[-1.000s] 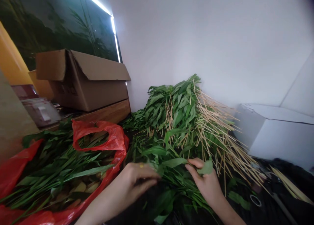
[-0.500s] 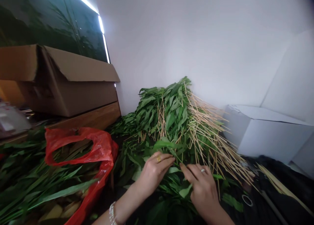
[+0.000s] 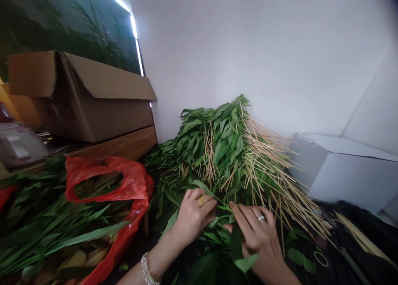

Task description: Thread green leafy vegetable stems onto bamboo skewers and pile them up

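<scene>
Right, so the slender bright-green leafy stem (image 3: 224, 207) is btwn the two hands, running up & left from the fingers of the R hand (image 3: 256, 222). R hand has it in a pinch, thumb & index, other fingers lying loosely alongside; a broad dark-green leaf (image 3: 238, 239) hangs just below. L hand (image 3: 194, 212) is right beside it, fingers bent inward, tips hidden, so can't tell if they're closed on anything.

To do this bit well, IMO: pinch firm but light, b/c a fresh stem like that prob. bruises or snaps if squeezed hard. Use L fingertips close to the pinch so it doesn't whip abt. One stem at a time; the loose tangle of green leaves (image 3: 214, 239) under the hands could snag & come up w/ it. Mind the hanging leaf too, might tear if trapped under R palm.

Elbow room: bright-red thin plastic bag (image 3: 137, 177), full of long-leaved greens (image 3: 46, 231), sits L of the L forearm, so a wide swing might catch its handle loop. Behind, nr the wall, a tall heap of dark-green leafy sprigs (image 3: 228, 140) w/ thin straw-coloured sticks (image 3: 270, 164) poking out to the R; best keep R wrist clear of those ends.
</scene>
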Demonstrator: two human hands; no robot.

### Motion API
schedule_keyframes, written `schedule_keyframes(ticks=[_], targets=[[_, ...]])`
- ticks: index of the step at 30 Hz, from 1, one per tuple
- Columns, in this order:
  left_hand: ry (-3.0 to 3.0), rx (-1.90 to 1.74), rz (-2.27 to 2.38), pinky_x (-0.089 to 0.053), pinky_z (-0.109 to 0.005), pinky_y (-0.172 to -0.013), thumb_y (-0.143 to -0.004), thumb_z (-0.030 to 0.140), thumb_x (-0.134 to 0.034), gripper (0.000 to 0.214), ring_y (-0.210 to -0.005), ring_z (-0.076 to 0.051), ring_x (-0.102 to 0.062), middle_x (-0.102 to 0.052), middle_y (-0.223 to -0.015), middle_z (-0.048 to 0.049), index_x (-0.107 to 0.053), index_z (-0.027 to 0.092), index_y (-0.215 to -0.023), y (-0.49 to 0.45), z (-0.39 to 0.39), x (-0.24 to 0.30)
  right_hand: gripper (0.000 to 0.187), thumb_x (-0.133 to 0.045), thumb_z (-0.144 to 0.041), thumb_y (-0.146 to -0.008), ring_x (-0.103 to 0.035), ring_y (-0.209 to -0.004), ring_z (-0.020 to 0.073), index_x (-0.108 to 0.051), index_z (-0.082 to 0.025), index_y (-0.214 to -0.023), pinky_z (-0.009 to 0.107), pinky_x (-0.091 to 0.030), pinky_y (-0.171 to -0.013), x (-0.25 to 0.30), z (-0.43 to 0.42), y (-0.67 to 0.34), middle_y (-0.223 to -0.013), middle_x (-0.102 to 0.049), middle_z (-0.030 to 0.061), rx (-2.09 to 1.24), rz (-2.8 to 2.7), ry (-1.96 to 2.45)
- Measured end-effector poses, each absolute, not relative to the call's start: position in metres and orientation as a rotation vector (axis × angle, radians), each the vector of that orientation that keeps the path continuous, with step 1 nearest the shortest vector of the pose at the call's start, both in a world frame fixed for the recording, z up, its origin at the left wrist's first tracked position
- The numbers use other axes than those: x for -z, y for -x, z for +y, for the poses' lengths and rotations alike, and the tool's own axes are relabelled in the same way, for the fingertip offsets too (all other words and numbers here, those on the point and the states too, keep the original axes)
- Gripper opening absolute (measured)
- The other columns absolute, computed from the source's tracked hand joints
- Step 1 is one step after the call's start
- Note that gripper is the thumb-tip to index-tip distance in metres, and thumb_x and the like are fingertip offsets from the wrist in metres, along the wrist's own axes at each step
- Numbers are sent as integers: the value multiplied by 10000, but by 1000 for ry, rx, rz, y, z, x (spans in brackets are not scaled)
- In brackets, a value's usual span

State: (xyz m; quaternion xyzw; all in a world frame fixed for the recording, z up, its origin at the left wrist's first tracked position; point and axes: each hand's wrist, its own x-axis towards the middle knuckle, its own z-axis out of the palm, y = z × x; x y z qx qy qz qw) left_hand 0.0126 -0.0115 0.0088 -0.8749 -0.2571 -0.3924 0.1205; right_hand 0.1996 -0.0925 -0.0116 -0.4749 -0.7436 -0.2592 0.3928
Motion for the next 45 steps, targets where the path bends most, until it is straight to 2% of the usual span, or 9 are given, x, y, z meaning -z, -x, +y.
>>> schedule_keyframes(ticks=[4, 9, 14, 19, 23, 26, 31, 39, 45], targets=[[2532, 1200, -782, -341, -339, -730, -799, 83, -605, 162, -814, -171, -555, -717, -796, 11, -660, 224, -859, -8, -6, -7, 355, -514, -333, -947, -603, -889, 238, -588, -116, -1218, 426, -381, -860, 10, -90, -202, -989, -686, 116, 683, -1877, 1210], [2576, 1347, -898, -362, -334, -745, -763, 65, -601, 167, -803, -185, -543, -701, -756, 3, -664, 215, -801, -10, -7, -7, 258, -413, -104, -959, -589, -791, 192, -631, -124, -1095, 386, -384, -800, 15, -88, -200, -852, -668, 79, 661, -1931, 1187], [2577, 1732, -1248, -417, -316, -757, -735, 106, -573, 125, -786, -192, -551, -660, -707, -15, -660, 196, -734, -3, 3, -10, 266, -411, -63, -938, -570, -768, 188, -628, -113, -1084, 370, -382, -759, 15, -91, -196, -815, -646, 74, 665, -1936, 1157], [2290, 2261, -1639, -428, -268, -685, -818, 272, -524, 128, -722, -165, -558, -617, -745, -10, -599, 184, -762, 18, 24, -13, 244, -437, -79, -930, -578, -829, 202, -642, -130, -1053, 373, -387, -795, 18, -89, -208, -869, -660, 83, 690, -1851, 1241], [2375, 2393, -1635, -402, -235, -612, -915, 338, -423, 176, -653, -134, -506, -559, -732, 20, -514, 203, -847, 19, 21, -13, 238, -446, -92, -931, -581, -835, 203, -648, -125, -1052, 377, -390, -807, 21, -86, -212, -885, -668, 86, 701, -1850, 1244], [2464, 2306, -1659, -368, -228, -577, -935, 326, -408, 168, -620, -124, -458, -509, -709, 35, -515, 208, -880, 14, 12, -13, 247, -447, -84, -928, -579, -835, 201, -648, -126, -1067, 384, -387, -818, 22, -86, -210, -888, -673, 83, 690, -1863, 1227], [2609, 1979, -1517, -409, -251, -688, -898, 270, -517, 107, -744, -142, -528, -591, -833, 4, -592, 196, -913, 12, -1, -18, 269, -438, -78, -929, -577, -840, 203, -648, -138, -1085, 388, -383, -822, 24, -86, -210, -895, -671, 82, 672, -1873, 1228], [2862, 1366, -954, -398, -343, -887, -979, 220, -404, 228, -991, -189, -530, -634, -1034, -66, -620, 208, -1051, 1, -12, -16, 263, -431, -63, -934, -565, -818, 200, -648, -112, -1075, 381, -375, -777, 19, -88, -204, -869, -668, 87, 708, -1924, 1191], [2831, 877, -824, -356, -351, -835, -956, 235, -483, 152, -968, -196, -526, -658, -916, -33, -616, 213, -1028, -5, -10, -8, 291, -408, -53, -940, -559, -844, 203, -647, -112, -1094, 386, -371, -786, 20, -88, -201, -883, -666, 91, 764, -1954, 1189]])
